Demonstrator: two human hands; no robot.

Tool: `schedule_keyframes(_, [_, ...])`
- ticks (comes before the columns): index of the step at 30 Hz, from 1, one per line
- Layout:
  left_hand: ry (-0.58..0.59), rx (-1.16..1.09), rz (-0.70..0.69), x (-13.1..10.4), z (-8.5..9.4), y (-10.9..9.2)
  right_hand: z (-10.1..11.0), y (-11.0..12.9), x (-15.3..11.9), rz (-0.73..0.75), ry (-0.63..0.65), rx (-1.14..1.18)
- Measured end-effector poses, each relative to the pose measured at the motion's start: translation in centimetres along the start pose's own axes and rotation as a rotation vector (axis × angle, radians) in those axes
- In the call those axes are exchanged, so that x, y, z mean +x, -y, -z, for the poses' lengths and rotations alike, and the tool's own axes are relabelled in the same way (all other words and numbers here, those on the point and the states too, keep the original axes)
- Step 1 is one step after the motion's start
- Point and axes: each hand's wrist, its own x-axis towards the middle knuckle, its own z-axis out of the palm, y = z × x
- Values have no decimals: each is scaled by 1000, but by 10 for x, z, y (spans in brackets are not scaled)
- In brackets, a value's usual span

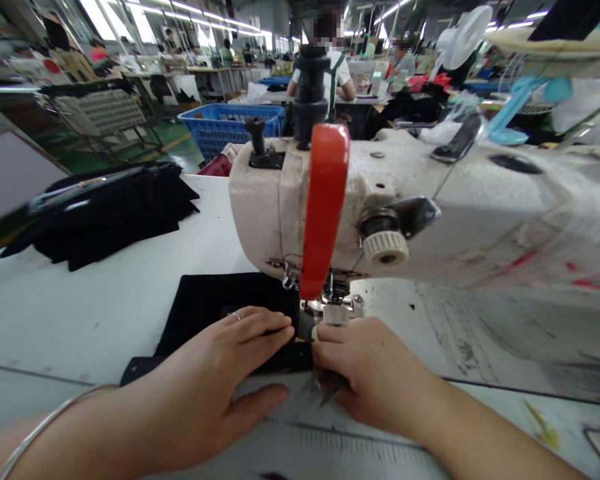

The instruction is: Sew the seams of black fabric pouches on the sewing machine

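My left hand [230,363] lies flat on a black fabric piece [220,293], fingers stretched toward the needle area and thumb apart. A narrow black strip [300,357] runs along the near side of that fabric, partly under the hand. My right hand [365,367] is closed just right of the presser foot area, its fingers curled round a grey pointed metal tool [333,389], mostly hidden and blurred. Above both hands stands the sewing machine head [405,173] with its red lever guard [325,207]. The needle tip is hard to make out.
A stack of black fabric pieces [115,207] lies at the table's left. Beyond the table stands a blue plastic basket [230,123]. A person in a white top [347,73] sits ahead. Ruler markings [360,447] run along the near table surface. A white fan [463,40] stands back right.
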Motion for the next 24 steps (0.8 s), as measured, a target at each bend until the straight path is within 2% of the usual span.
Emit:
schedule_keyframes(4, [-65, 45, -34, -8, -17, 0, 4, 0, -1, -3, 20, 20])
schedule_keyframes(7, [-96, 92, -137, -7, -23, 2, 8, 2, -3, -50, -55, 17])
schedule_keyframes(9, [-113, 102, -193, -6, -23, 3, 8, 4, -4, -42, -107, 20])
schedule_keyframes(12, [-135, 79, -212, -4, -22, 4, 4, 6, -4, -12, -91, 31])
schedule_keyframes(17, [-144, 70, -224, 4, -20, 11, 1, 7, 0, -76, -36, 7])
schedule_keyframes(24, [-179, 59, -277, 21, -14, 25, -1, 6, 7, -169, -64, -99])
